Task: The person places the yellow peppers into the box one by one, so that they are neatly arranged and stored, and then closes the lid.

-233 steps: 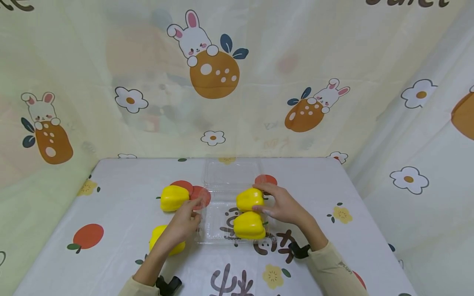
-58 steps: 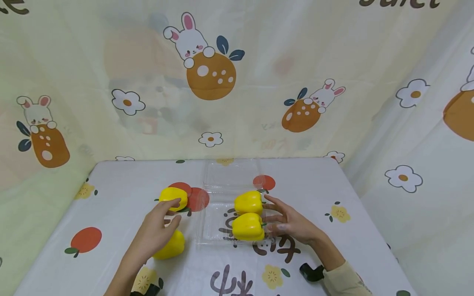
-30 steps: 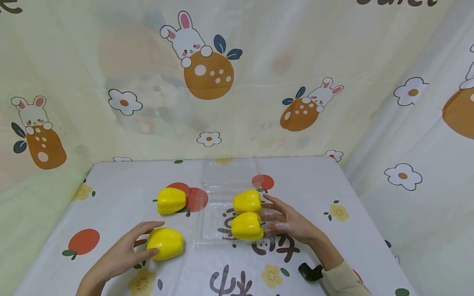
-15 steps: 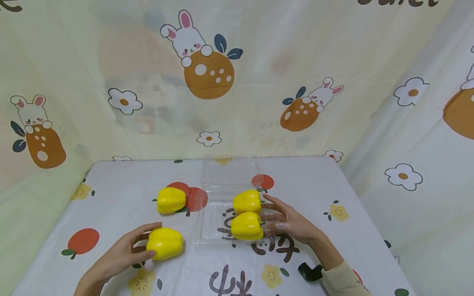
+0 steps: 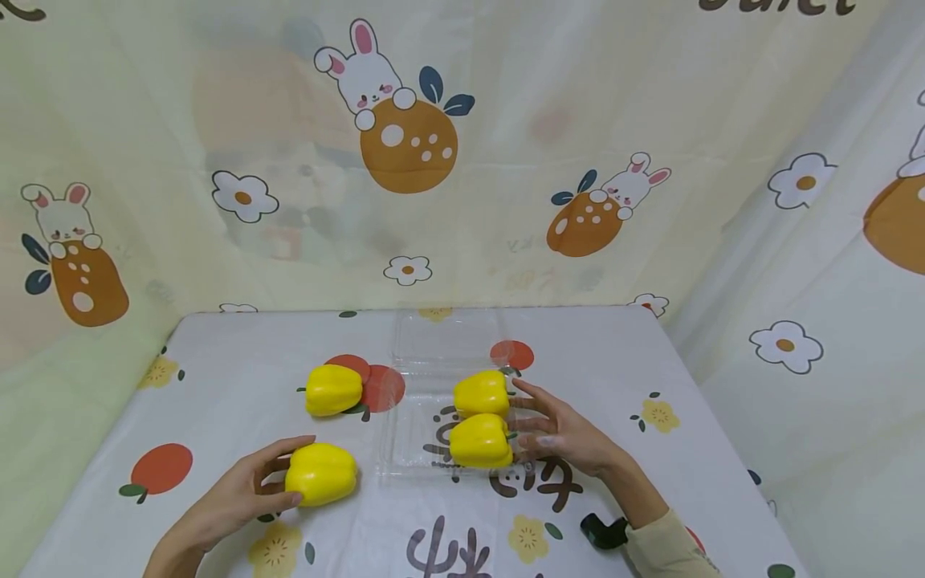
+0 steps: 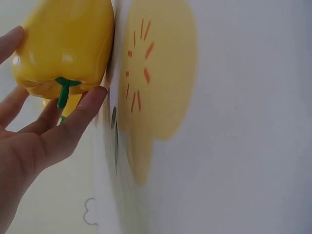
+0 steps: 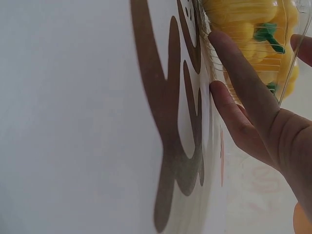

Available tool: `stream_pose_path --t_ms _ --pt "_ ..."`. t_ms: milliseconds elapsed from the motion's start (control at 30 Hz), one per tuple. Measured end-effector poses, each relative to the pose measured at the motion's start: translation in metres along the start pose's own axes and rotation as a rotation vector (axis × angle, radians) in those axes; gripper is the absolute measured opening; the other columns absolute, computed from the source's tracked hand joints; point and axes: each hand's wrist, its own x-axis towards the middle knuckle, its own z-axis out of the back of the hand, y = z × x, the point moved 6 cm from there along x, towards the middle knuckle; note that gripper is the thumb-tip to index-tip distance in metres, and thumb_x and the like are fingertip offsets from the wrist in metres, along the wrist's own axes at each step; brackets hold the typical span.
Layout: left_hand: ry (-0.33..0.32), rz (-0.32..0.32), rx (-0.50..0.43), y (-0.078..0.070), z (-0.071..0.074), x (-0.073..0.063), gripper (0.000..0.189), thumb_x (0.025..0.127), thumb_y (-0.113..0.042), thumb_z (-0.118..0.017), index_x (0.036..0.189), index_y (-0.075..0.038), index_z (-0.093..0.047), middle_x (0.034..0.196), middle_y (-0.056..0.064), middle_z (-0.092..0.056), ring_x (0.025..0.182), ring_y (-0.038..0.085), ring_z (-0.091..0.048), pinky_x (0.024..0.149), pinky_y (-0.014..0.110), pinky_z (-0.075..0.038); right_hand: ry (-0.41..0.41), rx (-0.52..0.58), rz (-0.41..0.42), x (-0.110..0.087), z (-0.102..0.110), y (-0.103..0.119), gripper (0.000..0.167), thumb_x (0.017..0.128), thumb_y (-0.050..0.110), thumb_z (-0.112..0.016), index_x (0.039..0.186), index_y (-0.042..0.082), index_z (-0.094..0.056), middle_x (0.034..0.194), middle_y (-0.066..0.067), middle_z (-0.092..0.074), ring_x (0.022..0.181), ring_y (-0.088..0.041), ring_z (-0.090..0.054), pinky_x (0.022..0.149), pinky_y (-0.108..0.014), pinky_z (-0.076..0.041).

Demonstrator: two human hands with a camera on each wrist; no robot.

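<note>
My left hand [image 5: 249, 490] grips a yellow bell pepper [image 5: 323, 474] at the front left of the table, thumb on its near side and fingers round its far side. In the left wrist view the pepper's green stem [image 6: 63, 93] points toward the palm. My right hand [image 5: 571, 433] touches the right wall of a clear plastic clamshell box [image 5: 415, 453], fingers spread and loosely bent. Inside the box's right half, two yellow bell peppers lie side by side, a near one [image 5: 480, 441] and a far one [image 5: 482, 393]. Through the clear wall their stems [image 7: 273, 41] face the right hand.
Another yellow bell pepper [image 5: 333, 390] lies left of the box, behind the gripped one. The box's lid [image 5: 450, 337] lies folded back toward the rear table edge. A patterned white cloth [image 5: 592, 345] covers the table, and a printed curtain [image 5: 499, 217] hangs behind it.
My left hand has moved from the box's left edge down and left to the near pepper, gripping it. The right hand has left the far boxed pepper for the box's right wall.
</note>
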Motion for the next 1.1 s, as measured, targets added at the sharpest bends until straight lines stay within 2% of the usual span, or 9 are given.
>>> stream_pose_path --t_ms 267,533,733,900,1000,1100 --pt "0.003 -0.028 -0.011 0.0 -0.001 -0.001 0.085 0.09 -0.02 -0.084 0.162 -0.008 -0.04 0.165 0.026 -0.039 0.134 0.04 -0.053 0.099 0.045 -0.061 0.018 0.022 0.004 0.0 0.0 -0.001 0.1 0.092 0.01 -0.071 0.172 0.018 -0.01 0.172 -0.028 -0.024 0.147 -0.053 -0.047 0.1 -0.05 -0.063" --pt "-0.026 0.001 -0.034 -0.001 0.0 -0.001 0.083 0.09 -0.02 -0.084 0.161 -0.012 -0.043 0.165 0.02 -0.042 0.138 0.039 -0.05 0.1 0.044 -0.059 0.016 0.013 0.006 0.0 0.002 -0.001 0.102 0.09 0.012 -0.072 0.172 0.018 -0.011 0.172 -0.027 -0.026 0.145 -0.052 -0.049 0.1 -0.05 -0.063" --pt "-0.034 -0.036 -0.038 -0.009 0.003 -0.002 0.083 0.091 -0.02 -0.082 0.162 -0.013 -0.041 0.166 0.018 -0.041 0.138 0.038 -0.048 0.103 0.044 -0.054 0.027 0.026 0.023 -0.001 0.003 0.0 0.102 0.092 0.013 -0.071 0.172 0.019 -0.009 0.17 -0.03 -0.027 0.141 -0.05 -0.054 0.101 -0.051 -0.062" --pt "-0.052 -0.045 -0.065 -0.017 0.004 -0.003 0.082 0.093 -0.022 -0.08 0.164 -0.016 -0.04 0.166 0.015 -0.041 0.14 0.037 -0.046 0.106 0.046 -0.054 0.029 0.037 0.023 -0.002 0.003 0.0 0.102 0.091 0.011 -0.071 0.172 0.019 -0.009 0.17 -0.03 -0.026 0.14 -0.048 -0.055 0.101 -0.051 -0.062" --pt "-0.061 -0.065 -0.086 -0.024 0.003 -0.005 0.08 0.094 -0.022 -0.078 0.163 -0.016 -0.039 0.165 0.014 -0.042 0.139 0.036 -0.047 0.105 0.042 -0.055 0.029 0.044 0.018 -0.002 0.002 -0.001 0.102 0.091 0.009 -0.07 0.172 0.02 -0.009 0.171 -0.029 -0.026 0.141 -0.047 -0.054 0.101 -0.051 -0.063" --pt "-0.073 -0.112 -0.093 -0.033 0.002 -0.007 0.076 0.096 -0.021 -0.077 0.162 -0.015 -0.041 0.164 0.014 -0.042 0.137 0.034 -0.048 0.101 0.035 -0.056 0.029 0.046 0.017 -0.002 0.002 -0.001 0.102 0.091 0.007 -0.07 0.172 0.02 -0.009 0.171 -0.028 -0.026 0.142 -0.047 -0.054 0.1 -0.051 -0.063"
